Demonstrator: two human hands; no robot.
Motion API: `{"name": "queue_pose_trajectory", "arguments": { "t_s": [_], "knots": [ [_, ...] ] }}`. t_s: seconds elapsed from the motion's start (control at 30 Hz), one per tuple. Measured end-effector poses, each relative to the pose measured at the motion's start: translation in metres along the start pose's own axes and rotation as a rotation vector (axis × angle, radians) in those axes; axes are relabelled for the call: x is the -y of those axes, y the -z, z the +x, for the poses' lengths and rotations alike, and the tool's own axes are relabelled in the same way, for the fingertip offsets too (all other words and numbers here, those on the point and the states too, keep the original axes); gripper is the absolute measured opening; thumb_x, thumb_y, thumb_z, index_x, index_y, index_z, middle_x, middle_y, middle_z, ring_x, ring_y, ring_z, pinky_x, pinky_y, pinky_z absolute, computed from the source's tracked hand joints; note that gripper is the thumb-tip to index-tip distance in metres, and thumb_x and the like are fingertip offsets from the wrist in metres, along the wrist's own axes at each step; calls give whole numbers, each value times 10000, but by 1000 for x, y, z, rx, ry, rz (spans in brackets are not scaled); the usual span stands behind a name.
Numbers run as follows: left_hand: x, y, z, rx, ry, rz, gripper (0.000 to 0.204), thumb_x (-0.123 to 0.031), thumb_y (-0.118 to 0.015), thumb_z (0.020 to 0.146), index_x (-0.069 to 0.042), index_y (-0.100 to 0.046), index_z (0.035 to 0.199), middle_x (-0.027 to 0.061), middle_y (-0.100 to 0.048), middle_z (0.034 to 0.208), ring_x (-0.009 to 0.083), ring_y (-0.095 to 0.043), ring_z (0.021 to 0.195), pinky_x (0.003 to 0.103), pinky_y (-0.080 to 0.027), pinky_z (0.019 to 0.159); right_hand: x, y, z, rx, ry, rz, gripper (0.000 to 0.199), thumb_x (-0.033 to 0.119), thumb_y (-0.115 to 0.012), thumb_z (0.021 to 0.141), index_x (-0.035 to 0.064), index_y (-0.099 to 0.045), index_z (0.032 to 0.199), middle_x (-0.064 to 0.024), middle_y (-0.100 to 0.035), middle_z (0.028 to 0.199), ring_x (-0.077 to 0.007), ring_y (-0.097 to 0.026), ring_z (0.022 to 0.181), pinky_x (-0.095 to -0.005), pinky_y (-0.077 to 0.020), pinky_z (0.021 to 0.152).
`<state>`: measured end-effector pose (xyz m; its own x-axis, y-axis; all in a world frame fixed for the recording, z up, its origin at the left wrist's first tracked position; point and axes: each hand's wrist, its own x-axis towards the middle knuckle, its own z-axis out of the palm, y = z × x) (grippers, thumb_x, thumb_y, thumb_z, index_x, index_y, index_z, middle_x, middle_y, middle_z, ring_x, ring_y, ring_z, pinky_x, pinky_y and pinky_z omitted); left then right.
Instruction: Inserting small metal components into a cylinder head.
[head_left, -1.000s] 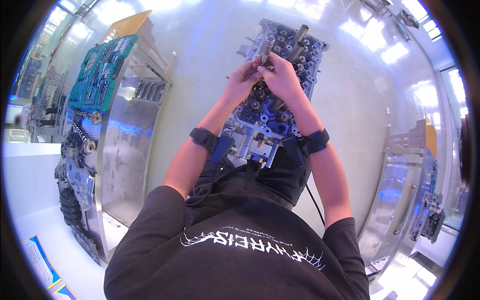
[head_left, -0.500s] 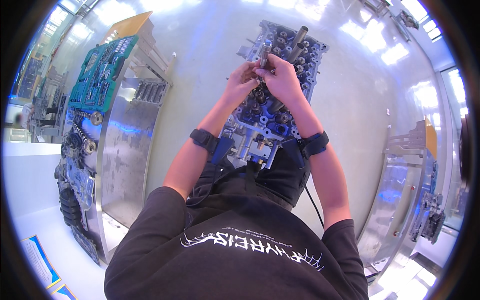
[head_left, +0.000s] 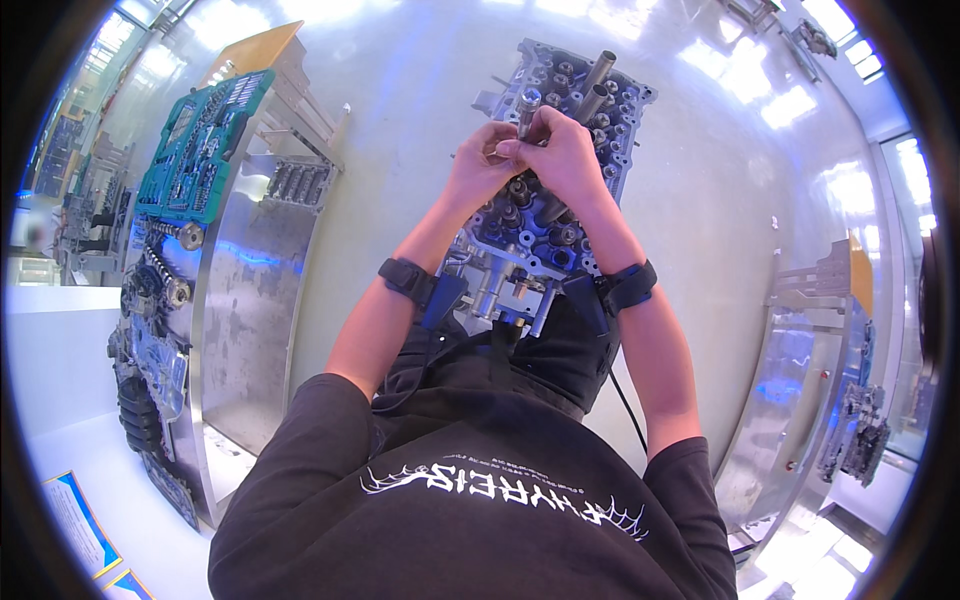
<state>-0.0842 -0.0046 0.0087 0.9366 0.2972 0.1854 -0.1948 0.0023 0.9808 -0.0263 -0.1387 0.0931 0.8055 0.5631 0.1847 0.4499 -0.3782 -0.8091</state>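
A grey metal cylinder head [head_left: 530, 235] stretches out in front of me, with bolts, springs and round bores on its face. Above its left half, my right hand [head_left: 568, 155] closes its thumb and fingers round a shiny metal cylinder [head_left: 529, 103], whose rounded top points up and away. Beside it, my left hand [head_left: 484, 165] has its fingers curled together, touching the right fingertips. Whatever those left fingers hold is hidden. Two bare metal tubes [head_left: 600, 72] rise from the cylinder head right of the shiny cylinder.
At left, a metal bench [head_left: 245, 320] carries a green socket set case [head_left: 198, 150], a camshaft [head_left: 165, 275] and dark engine parts. A ridged metal part [head_left: 298, 183] lies by that bench's far end. Another bench [head_left: 790, 370] with engine parts stands at right.
The shiny cylinder sits slightly lower and a little more to the left. My right fingers have shifted along with it, and the two hands have drawn closer together.
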Motion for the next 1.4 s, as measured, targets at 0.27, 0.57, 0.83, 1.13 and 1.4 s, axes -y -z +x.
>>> {"name": "queue_pose_trajectory", "arguments": {
  "t_s": [0.27,0.57,0.83,1.13,1.4],
  "knots": [
    [-7,3,-3,-45,70,-92,349,-35,-724,842,34,-584,1154,82,-654,1067,141,-625,995,286,-527,867,-9,-3,2,28,20,68,351,226,-799,732,-11,-636,934,-154,-700,874,-255,-691,821,-352,-529,766],
    [-6,-1,-4,6,20,-249,433,-101,-601,947,36,-500,1345,58,-637,1089,113,-588,1013,266,-469,896,-11,-9,3,3,150,263,248,45,-609,870,21,-647,1114,-138,-706,941,-244,-687,876,-343,-520,807],
    [-8,3,-7,88,34,-231,440,2,-556,887,46,-505,1322,64,-627,1103,122,-585,1026,270,-471,894,-17,-12,3,26,64,355,217,45,-614,878,14,-658,1089,-139,-713,938,-226,-696,862,-318,-521,797],
    [-9,0,-4,75,63,-28,306,-30,-668,865,33,-592,1155,64,-625,1080,131,-611,1007,277,-500,880,-16,-8,2,-11,58,292,270,158,-762,778,-8,-688,978,-125,-717,874,-198,-695,792,-308,-534,731],
    [-10,1,-3,13,26,6,286,-49,-740,832,12,-603,1076,61,-657,1002,135,-635,968,275,-526,836,-6,-4,-2,-74,72,204,313,196,-797,741,-3,-685,954,-119,-707,804,-207,-683,750,-310,-528,709]
  ]
}}
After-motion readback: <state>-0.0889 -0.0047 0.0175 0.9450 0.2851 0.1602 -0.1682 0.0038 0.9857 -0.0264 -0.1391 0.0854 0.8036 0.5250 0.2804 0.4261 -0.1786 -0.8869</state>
